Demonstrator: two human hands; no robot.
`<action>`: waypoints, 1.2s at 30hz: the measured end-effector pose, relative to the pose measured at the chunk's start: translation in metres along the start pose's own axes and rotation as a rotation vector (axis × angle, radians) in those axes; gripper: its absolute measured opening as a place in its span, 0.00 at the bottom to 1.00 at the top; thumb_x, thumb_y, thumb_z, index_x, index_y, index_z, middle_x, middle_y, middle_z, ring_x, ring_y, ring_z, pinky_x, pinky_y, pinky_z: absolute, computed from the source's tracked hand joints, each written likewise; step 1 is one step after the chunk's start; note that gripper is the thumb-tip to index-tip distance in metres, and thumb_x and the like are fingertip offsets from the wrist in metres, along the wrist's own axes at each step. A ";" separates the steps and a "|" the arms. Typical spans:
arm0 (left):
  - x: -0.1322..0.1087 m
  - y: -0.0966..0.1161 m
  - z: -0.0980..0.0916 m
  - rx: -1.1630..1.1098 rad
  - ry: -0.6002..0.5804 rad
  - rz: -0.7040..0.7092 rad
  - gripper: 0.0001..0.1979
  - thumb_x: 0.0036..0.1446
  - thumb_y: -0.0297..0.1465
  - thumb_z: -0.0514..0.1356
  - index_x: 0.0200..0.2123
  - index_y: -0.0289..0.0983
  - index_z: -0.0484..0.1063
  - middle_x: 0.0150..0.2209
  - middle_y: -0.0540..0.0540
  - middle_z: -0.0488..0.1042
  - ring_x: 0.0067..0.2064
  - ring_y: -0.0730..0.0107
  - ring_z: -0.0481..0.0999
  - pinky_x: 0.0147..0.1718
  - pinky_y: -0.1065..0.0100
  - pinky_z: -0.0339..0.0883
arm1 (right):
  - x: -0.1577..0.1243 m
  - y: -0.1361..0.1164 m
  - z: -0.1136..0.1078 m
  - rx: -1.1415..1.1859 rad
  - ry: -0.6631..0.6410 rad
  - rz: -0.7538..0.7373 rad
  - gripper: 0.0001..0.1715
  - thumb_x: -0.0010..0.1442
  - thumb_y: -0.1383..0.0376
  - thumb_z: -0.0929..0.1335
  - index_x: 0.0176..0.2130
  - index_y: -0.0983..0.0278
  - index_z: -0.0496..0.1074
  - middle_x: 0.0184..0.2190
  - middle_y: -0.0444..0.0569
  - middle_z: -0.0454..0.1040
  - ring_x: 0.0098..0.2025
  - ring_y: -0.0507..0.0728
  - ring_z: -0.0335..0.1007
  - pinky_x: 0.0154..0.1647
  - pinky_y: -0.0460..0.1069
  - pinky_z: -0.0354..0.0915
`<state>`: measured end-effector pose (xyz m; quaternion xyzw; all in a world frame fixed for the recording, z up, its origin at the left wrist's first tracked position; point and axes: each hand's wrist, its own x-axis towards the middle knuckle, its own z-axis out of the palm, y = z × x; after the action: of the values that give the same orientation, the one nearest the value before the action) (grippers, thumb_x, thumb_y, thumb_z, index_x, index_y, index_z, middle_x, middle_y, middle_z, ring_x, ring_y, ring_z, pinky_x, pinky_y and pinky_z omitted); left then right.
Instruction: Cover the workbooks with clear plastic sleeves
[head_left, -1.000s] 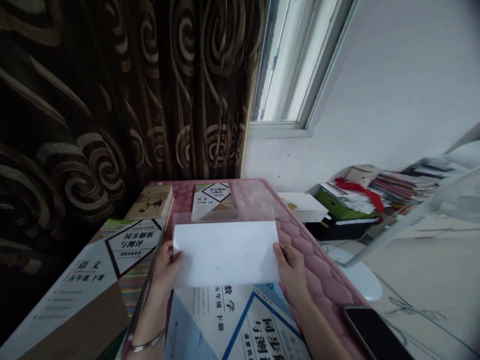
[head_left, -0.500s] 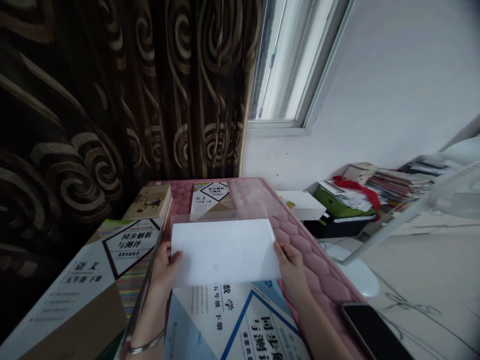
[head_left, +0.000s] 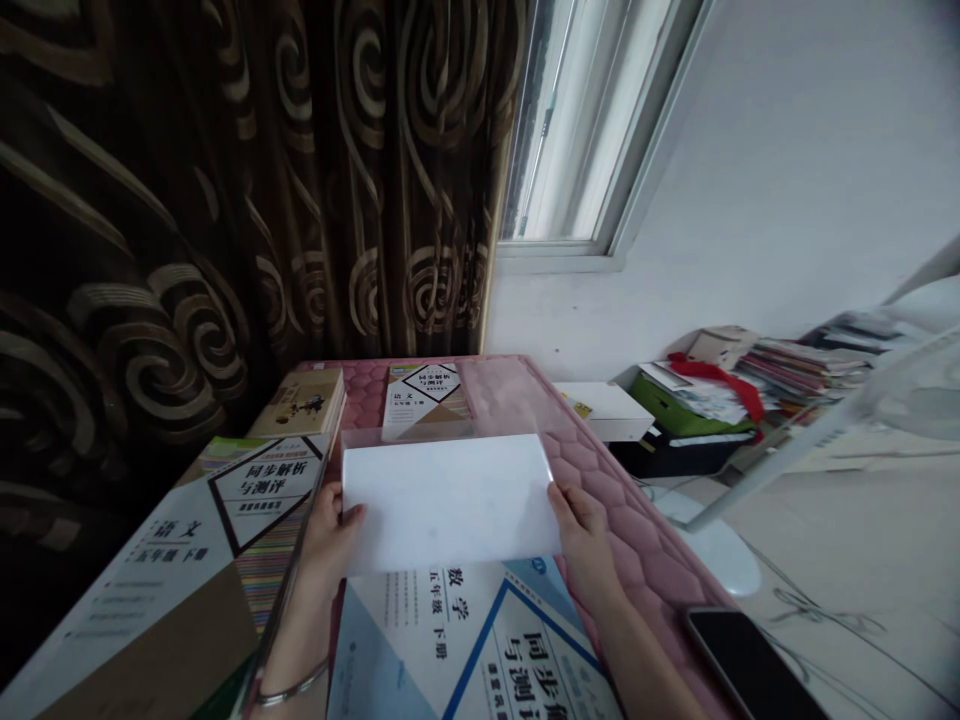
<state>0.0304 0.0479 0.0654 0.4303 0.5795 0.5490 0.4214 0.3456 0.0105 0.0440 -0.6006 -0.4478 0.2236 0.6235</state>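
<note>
A white sheet of paper (head_left: 450, 500) is stretched level between my two hands, with a strip of clear plastic showing along its far edge. My left hand (head_left: 330, 530) pinches its left side, thumb on top; a metal bangle circles that wrist. On the opposite side, my right hand (head_left: 581, 530) grips the right edge between thumb and fingers. Below the sheet lies a blue and white workbook (head_left: 480, 640), its upper part hidden. Close to my left forearm rests a larger workbook (head_left: 180, 560) with a brown and striped cover.
Pink quilted padding (head_left: 637, 530) covers the table. Farther back are a small workbook (head_left: 427, 395), a clear plastic sheet (head_left: 502, 395) and a stack of tan books (head_left: 300, 400). A phone (head_left: 750, 660) lies at the right edge. A white fan (head_left: 720, 545) stands beyond it.
Almost nothing differs. The view has shifted very slightly; both hands keep hold of the white sheet in the same place.
</note>
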 end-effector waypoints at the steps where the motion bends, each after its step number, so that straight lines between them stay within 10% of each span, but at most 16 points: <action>1: 0.000 0.000 0.000 0.001 0.006 0.004 0.22 0.35 0.36 0.64 0.38 0.38 0.67 0.31 0.46 0.79 0.32 0.62 0.78 0.30 0.66 0.68 | 0.000 0.001 -0.001 0.022 -0.032 0.016 0.23 0.57 0.44 0.67 0.27 0.60 0.69 0.23 0.44 0.69 0.24 0.55 0.59 0.21 0.48 0.54; 18: 0.007 -0.020 0.006 0.128 0.133 0.252 0.16 0.47 0.42 0.63 0.35 0.37 0.70 0.32 0.45 0.77 0.35 0.62 0.76 0.34 0.65 0.68 | 0.002 0.013 0.002 -0.013 -0.042 0.013 0.27 0.56 0.40 0.65 0.29 0.62 0.68 0.24 0.43 0.67 0.26 0.54 0.59 0.24 0.47 0.56; 27: 0.000 -0.004 0.003 -0.014 -0.004 0.175 0.18 0.42 0.37 0.64 0.38 0.37 0.70 0.33 0.46 0.78 0.35 0.64 0.77 0.32 0.67 0.68 | 0.003 0.008 0.008 -0.092 0.042 0.023 0.30 0.55 0.38 0.63 0.24 0.61 0.64 0.20 0.42 0.63 0.24 0.53 0.57 0.24 0.48 0.56; 36: 0.003 -0.014 0.008 0.084 0.104 0.197 0.15 0.45 0.41 0.62 0.34 0.39 0.68 0.30 0.48 0.76 0.34 0.64 0.76 0.30 0.67 0.67 | 0.001 0.005 0.005 0.031 0.007 0.045 0.29 0.53 0.39 0.66 0.30 0.62 0.68 0.24 0.44 0.69 0.25 0.54 0.60 0.24 0.48 0.59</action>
<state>0.0363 0.0526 0.0513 0.4732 0.5780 0.5848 0.3163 0.3430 0.0148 0.0387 -0.6015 -0.4283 0.2423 0.6294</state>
